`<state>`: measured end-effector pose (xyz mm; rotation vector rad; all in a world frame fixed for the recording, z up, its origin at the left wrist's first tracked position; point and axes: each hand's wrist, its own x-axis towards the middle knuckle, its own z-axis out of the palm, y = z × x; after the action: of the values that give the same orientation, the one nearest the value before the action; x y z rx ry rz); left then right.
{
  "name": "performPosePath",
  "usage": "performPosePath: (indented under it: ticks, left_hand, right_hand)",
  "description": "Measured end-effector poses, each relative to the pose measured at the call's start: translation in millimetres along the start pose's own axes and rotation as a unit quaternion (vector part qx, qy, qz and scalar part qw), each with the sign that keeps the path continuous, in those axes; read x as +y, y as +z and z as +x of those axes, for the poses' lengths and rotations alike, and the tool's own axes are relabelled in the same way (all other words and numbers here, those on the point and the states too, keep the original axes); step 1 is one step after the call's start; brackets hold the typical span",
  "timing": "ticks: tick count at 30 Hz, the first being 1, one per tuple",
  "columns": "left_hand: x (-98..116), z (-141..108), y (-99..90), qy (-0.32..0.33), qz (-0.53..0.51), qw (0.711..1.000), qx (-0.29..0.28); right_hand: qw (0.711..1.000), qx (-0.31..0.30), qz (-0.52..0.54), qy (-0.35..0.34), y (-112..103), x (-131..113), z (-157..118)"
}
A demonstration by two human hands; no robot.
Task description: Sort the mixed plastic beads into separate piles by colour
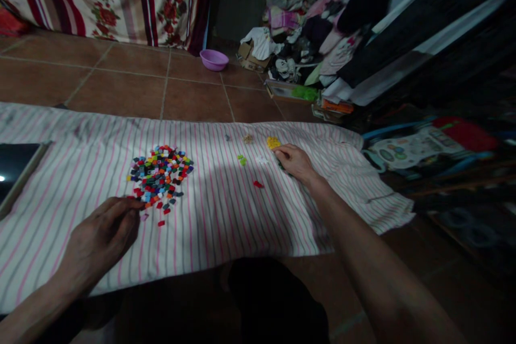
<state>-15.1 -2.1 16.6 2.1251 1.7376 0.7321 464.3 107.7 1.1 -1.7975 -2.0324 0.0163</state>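
Purple basin (pixel 214 61) on floor tiles (pixel 129 67); on striped cloth (pixel 229 215), left hand (pixel 100 228) at mixed pieces (pixel 161 174), right hand (pixel 295 162) at yellow pieces (pixel 273 142) — both curled, grip unclear.

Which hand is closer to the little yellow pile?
The right hand, its fingertips right beside the yellow pile; the left hand is far off, by the big mixed heap.

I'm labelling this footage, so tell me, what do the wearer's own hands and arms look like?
The left hand and right hand are both bare, without gloves. No sleeve shows on the left forearm or right forearm, and no watch or bracelet is visible. It's too dim to rule out rings.
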Motion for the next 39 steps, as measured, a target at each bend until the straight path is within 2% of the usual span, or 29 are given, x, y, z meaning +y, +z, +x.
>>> performPosePath:
  ticks: [12,18,25,35,39]
  left_hand:
    - [4,2,-1.2,-0.012,-0.002,1.0,0.0]
    - [5,2,-2.1,-0.009,-0.011,1.0,-0.001]
    - [6,3,-4.2,0.012,-0.02,1.0,0.001]
    - [-2,1,2.2,0.014,-0.017,1.0,0.012]
    - [-4,0,4.0,0.013,-0.008,1.0,0.009]
  right_hand:
    - [0.999,0.004,0.009,-0.04,0,-5,3]
    - [1.0,0.008,0.012,-0.021,0,-11,4]
    - [0.999,0.01,0.04,-0.034,-5,-31,2]
    - [0.995,-0.059,0.055,-0.055,-5,-50,10]
    - [0.996,-0.032,0.061,-0.048,-7,-59,3]
